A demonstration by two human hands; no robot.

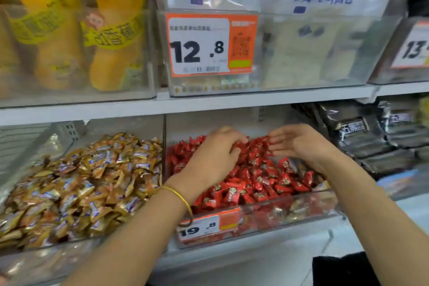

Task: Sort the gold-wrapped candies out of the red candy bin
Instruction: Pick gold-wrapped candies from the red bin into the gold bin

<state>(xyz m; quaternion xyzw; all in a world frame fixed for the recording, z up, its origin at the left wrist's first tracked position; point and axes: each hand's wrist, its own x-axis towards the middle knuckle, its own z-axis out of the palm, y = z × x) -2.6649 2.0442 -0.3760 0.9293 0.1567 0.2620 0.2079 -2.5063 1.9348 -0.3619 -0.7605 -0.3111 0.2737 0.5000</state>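
Gold-wrapped candies (323, 185) are seen at the lower-right front corner of the red candy bin (308, 194), with a few more behind its clear front wall. Left hand (216, 158) is curled into the red candies (255, 176) at frame centre; a pinch cannot be confirmed. Right hand (299, 144) is held open, fingertips at the heap. Reds should be raked aside and strays lifted singly. Sideways room is limited by the clear divider (164, 137); lift height is capped by the shelf above (209, 102).

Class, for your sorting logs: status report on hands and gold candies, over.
Left hand curled round red candies, rear of bin. Right hand open, fingertips touching them. Gold candy at front right corner, untouched.
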